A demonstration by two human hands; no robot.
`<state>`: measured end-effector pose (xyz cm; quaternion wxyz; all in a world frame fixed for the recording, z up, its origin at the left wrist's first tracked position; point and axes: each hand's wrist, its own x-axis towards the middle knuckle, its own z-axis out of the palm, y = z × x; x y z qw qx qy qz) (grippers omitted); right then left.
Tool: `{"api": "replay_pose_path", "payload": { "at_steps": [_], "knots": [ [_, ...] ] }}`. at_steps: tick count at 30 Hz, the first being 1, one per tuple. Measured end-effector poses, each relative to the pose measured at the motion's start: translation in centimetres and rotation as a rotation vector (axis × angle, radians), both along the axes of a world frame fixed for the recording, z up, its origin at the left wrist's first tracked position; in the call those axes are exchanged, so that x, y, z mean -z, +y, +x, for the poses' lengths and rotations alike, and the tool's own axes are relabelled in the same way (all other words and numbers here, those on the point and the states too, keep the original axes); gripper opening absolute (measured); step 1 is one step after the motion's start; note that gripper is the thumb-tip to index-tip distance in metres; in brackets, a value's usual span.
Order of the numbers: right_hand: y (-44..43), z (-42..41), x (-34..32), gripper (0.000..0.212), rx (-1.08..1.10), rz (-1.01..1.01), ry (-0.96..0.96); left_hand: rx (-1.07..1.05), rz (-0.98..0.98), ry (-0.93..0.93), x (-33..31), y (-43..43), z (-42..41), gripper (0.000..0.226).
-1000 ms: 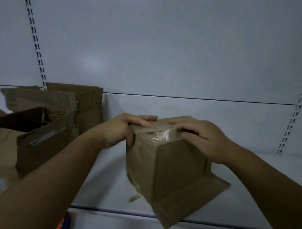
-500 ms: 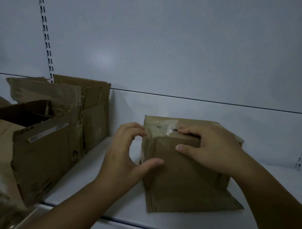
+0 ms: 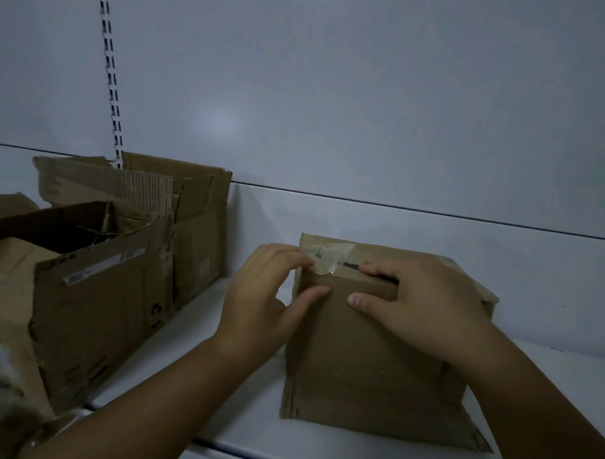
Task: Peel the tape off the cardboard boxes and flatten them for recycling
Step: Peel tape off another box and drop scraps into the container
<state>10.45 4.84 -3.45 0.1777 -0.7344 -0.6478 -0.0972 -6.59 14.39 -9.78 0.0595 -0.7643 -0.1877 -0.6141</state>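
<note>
Item: small cardboard box (image 3: pixel 375 362), brown, standing on a white shelf (image 3: pixel 564 355), right of centre. Its bottom flap (image 3: pixel 383 424) is folded out flat toward the shelf's front edge.

Tape (image 3: pixel 331 256): a clear, crinkled strip across the left end of the box's top edge, running down over the upper left corner. Whether its end has lifted from the card cannot be told in the dim light.

Left hand (image 3: pixel 267 307): at the box's upper left corner. Its fingertips are curled onto the left end of the tape and its thumb is laid against the front face just below, so the taped corner is pinched between them.

Right hand (image 3: pixel 428 306): gripping the box's top front edge just right of the tape, with fingers hooked over the top and thumb pressed flat on the front face. The tape lies between the two hands, touching the left and just beside the right index finger.

Also on the shelf, well to the left: a torn open carton (image 3: pixel 95 325) with a ragged front wall, and a second open carton (image 3: pixel 198 232) behind it against the grey back panel (image 3: pixel 367 111). A slotted upright (image 3: pixel 111 71) rises above them.
</note>
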Motion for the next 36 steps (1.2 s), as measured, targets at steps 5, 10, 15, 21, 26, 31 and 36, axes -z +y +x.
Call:
{"api": "replay_pose_path", "payload": {
  "at_steps": [5,10,15,21,26,31,36],
  "knots": [
    [-0.2,-0.1,0.0,0.056,0.006,0.010,-0.009,0.015,0.151,0.041,-0.3,0.2,-0.2,0.018],
    [-0.3,-0.1,0.1,0.056,-0.004,0.010,-0.002,-0.029,0.146,0.087,-0.4,0.2,-0.3,0.021],
    [-0.4,0.0,0.1,0.053,-0.019,0.029,-0.024,0.130,-0.266,-0.014,-1.3,-0.9,-0.6,0.013],
    [-0.8,-0.2,0.3,0.048,-0.063,0.078,-0.047,0.312,-0.715,-0.201,-3.9,-1.4,-1.5,0.013],
    [-0.9,0.1,0.5,0.062,-0.115,0.098,-0.050,0.468,-0.942,-0.296,-5.7,-0.9,-1.6,0.014],
    [-0.8,1.6,0.2,0.081,-0.231,0.115,0.124,0.526,-0.893,-0.220,-5.5,-2.0,-1.7,0.032],
    [-1.1,3.7,-1.0,0.056,-0.377,0.106,0.494,0.485,-0.603,0.222,-4.8,-4.3,-1.9,0.043]
  ]
}}
